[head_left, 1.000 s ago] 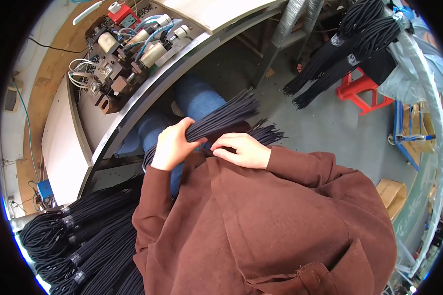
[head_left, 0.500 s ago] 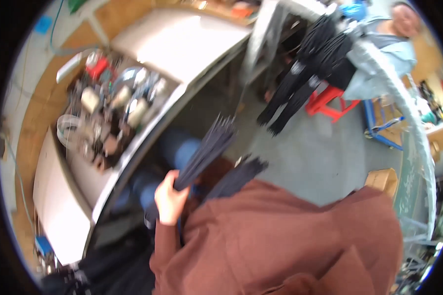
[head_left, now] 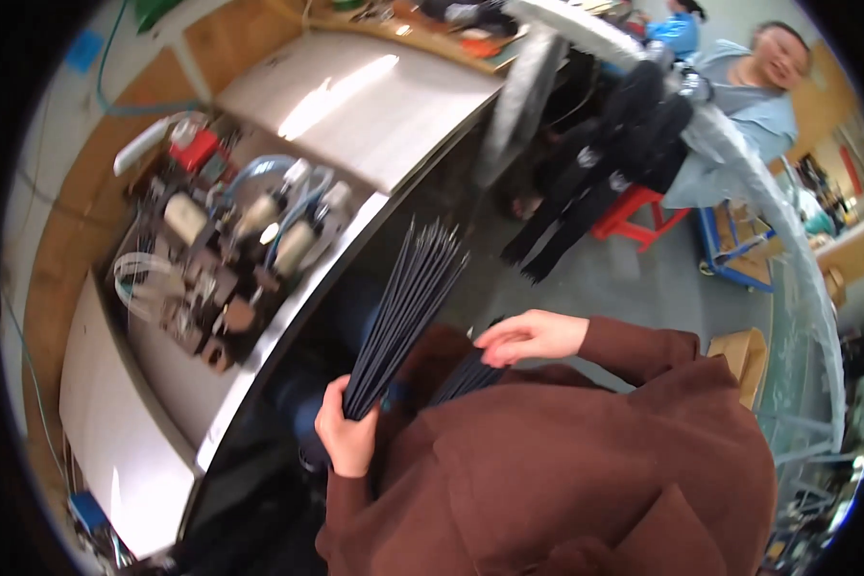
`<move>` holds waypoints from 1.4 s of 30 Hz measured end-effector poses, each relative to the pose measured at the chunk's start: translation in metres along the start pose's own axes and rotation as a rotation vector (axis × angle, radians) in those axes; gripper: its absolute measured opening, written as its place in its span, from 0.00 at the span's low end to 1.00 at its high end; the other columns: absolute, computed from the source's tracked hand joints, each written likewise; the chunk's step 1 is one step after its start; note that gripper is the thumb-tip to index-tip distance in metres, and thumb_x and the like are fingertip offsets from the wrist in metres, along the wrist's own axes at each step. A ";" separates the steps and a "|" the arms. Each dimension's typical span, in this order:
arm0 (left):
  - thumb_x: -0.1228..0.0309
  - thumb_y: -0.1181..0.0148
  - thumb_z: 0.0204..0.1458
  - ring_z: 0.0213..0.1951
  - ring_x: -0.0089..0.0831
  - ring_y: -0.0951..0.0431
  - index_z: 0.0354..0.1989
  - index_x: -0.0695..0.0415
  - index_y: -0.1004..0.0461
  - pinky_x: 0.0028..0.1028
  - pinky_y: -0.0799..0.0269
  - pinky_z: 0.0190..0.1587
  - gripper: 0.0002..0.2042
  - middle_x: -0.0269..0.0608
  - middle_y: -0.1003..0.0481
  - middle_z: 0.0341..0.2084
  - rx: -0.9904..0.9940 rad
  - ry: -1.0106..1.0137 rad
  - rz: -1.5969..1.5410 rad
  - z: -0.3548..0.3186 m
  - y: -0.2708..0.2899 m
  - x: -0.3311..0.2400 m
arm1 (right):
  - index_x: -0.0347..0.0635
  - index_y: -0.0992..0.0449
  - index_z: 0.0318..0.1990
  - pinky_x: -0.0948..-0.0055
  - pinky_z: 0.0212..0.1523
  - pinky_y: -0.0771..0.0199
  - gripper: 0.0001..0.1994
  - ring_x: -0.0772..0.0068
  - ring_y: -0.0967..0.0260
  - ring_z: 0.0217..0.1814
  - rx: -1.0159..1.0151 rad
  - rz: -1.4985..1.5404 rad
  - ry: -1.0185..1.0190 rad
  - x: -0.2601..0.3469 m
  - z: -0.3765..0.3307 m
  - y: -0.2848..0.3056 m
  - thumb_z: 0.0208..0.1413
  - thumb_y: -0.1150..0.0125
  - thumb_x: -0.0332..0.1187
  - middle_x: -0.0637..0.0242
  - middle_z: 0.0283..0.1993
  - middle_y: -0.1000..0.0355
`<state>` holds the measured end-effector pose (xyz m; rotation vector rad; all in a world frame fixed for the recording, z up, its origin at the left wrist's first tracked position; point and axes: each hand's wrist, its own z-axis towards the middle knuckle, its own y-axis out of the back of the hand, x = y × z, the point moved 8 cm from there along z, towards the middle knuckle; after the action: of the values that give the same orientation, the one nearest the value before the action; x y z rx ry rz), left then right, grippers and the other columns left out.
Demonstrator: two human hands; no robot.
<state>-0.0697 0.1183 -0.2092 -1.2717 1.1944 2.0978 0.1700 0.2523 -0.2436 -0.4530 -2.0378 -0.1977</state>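
My left hand is closed round the lower end of a bundle of thin black rods. The bundle leans up and slightly right, its tips fanned out a little above. A second black bundle lies over my lap, partly hidden by my brown clothing. My right hand hovers by the upper end of that second bundle, fingers stretched out and loosely bent. Nothing shows in its fingers, and whether it touches the rods I cannot tell.
On the left, a bench holds a machine with metal blocks, cylinders and tubing. Further black bundles hang by a wrapped rail. Beyond are a red stool, a blue trolley, a cardboard box and a person.
My right hand has come into view beside the second bundle. My left hand has moved down slightly, and its bundle now stands more upright.
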 end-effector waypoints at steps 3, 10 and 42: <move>0.78 0.37 0.39 0.29 0.26 0.27 0.35 0.61 0.30 0.23 0.32 0.35 0.13 0.40 0.27 0.24 -0.080 0.056 -0.012 -0.014 0.012 0.002 | 0.39 0.52 0.64 0.68 0.63 0.48 0.37 0.66 0.45 0.63 0.321 -0.115 0.313 0.038 0.059 -0.064 0.50 0.38 0.37 0.55 0.61 0.42; 0.78 0.37 0.38 0.28 0.26 0.27 0.36 0.61 0.31 0.23 0.32 0.34 0.15 0.38 0.28 0.25 -0.169 0.073 0.005 -0.049 0.024 0.010 | 0.37 0.47 0.61 0.66 0.58 0.40 0.36 0.62 0.37 0.56 0.434 0.622 0.611 0.153 0.093 -0.112 0.46 0.35 0.36 0.55 0.53 0.35; 0.71 0.39 0.48 0.28 0.23 0.26 0.30 0.62 0.31 0.22 0.32 0.30 0.08 0.35 0.27 0.22 0.121 0.488 -0.884 -0.007 -0.021 0.039 | 0.36 0.35 0.47 0.73 0.40 0.28 0.19 0.72 0.29 0.36 0.616 0.438 0.221 0.166 0.166 -0.169 0.48 0.38 0.31 0.60 0.34 0.28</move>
<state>-0.0710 0.1202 -0.2537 -1.8603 0.6826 1.0993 -0.1029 0.1902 -0.1720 -0.4455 -1.6260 0.6049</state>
